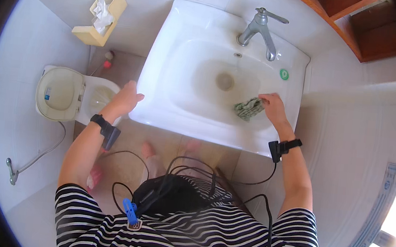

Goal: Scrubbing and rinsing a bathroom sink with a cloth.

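Observation:
A crumpled green-and-white patterned cloth [249, 109] hangs from the fingers of my right hand [273, 107]. It is over the right front part of the white ceramic washbasin [160, 65], near the inner slope. At the basin's left edge is my left hand [128, 98], with the thumb against the rim and the other fingers folded. Whether those fingers grip the edge from below is hidden. Cloudy water or a grey-brown shade surrounds the drain [225, 81]. A chrome single-lever faucet [260, 32] stands at the back of the basin.
A green round object [284, 74] lies on the basin's right ledge. To the left are a toilet [60, 94] with its lid raised and a cream tissue holder [110, 24] on the wall. Wooden shelving [384, 38] juts out at upper right. Black cables [193, 166] hang before my body.

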Action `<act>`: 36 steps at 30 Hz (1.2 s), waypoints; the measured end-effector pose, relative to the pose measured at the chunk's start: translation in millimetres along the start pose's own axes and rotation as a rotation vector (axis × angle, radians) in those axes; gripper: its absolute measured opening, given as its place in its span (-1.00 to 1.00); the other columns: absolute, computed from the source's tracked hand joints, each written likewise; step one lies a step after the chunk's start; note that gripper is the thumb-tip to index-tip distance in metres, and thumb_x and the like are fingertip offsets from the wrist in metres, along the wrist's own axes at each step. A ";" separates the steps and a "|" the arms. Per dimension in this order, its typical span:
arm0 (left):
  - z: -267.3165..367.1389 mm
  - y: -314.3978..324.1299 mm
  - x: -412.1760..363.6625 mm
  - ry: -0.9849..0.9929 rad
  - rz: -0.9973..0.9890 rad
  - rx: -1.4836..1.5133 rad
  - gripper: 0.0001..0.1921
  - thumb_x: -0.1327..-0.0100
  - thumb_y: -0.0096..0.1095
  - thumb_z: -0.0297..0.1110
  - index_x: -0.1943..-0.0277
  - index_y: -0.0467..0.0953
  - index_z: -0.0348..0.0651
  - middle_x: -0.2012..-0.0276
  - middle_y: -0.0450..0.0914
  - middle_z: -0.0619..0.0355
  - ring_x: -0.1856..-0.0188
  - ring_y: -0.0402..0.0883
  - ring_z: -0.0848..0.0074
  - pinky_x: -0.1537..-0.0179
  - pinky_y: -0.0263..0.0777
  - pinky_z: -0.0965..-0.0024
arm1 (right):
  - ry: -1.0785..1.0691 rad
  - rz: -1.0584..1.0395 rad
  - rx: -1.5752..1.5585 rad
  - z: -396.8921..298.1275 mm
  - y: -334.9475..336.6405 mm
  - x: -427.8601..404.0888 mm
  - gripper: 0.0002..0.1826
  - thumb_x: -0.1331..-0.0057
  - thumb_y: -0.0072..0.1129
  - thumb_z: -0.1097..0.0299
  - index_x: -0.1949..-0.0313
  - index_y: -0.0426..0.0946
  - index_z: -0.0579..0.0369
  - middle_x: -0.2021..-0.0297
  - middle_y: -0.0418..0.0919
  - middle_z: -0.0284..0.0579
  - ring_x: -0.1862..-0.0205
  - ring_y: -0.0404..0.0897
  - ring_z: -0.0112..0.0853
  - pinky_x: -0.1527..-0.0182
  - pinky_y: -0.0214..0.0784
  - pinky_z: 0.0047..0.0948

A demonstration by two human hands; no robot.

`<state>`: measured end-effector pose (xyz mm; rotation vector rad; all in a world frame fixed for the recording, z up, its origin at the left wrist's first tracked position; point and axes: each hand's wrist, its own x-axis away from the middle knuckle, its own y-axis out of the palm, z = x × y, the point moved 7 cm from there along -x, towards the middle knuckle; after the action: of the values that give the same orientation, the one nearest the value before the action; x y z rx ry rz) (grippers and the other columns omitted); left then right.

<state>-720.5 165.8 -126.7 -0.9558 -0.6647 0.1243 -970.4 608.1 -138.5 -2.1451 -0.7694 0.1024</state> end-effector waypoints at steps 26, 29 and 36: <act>4.7 2.4 -8.8 0.021 0.004 0.009 -0.59 -0.28 0.22 -0.22 0.06 0.29 -0.42 0.04 0.46 -0.31 -0.06 0.46 -0.13 -0.05 0.36 0.04 | -0.237 0.259 0.210 18.6 -55.7 -201.3 -0.68 -0.12 0.28 0.21 0.18 0.59 0.12 0.28 0.62 0.06 0.24 0.61 -0.03 0.18 0.44 -0.13; 4.3 8.3 -15.5 0.028 0.024 0.024 -0.59 -0.28 0.23 -0.22 0.07 0.28 -0.40 0.05 0.46 -0.31 -0.04 0.47 -0.14 -0.04 0.36 0.03 | -0.257 0.541 0.680 26.5 -37.6 -183.4 -0.69 -0.22 0.18 0.30 0.04 0.56 0.00 0.11 0.55 0.02 0.12 0.59 -0.03 0.14 0.46 -0.08; -4.0 1.4 -3.1 -0.025 0.047 0.024 -0.62 -0.28 0.22 -0.23 0.10 0.27 -0.37 0.08 0.48 -0.32 -0.01 0.49 -0.16 -0.01 0.37 0.00 | 0.043 0.165 0.724 42.2 -62.7 -145.4 -0.63 -0.29 0.13 0.26 -0.04 0.52 0.14 0.11 0.51 0.16 0.05 0.56 0.06 0.02 0.47 -0.07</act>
<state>-720.4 162.5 -130.8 -0.9486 -0.6628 0.1862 -1132.5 585.1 -146.7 -1.5052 -0.4323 0.3621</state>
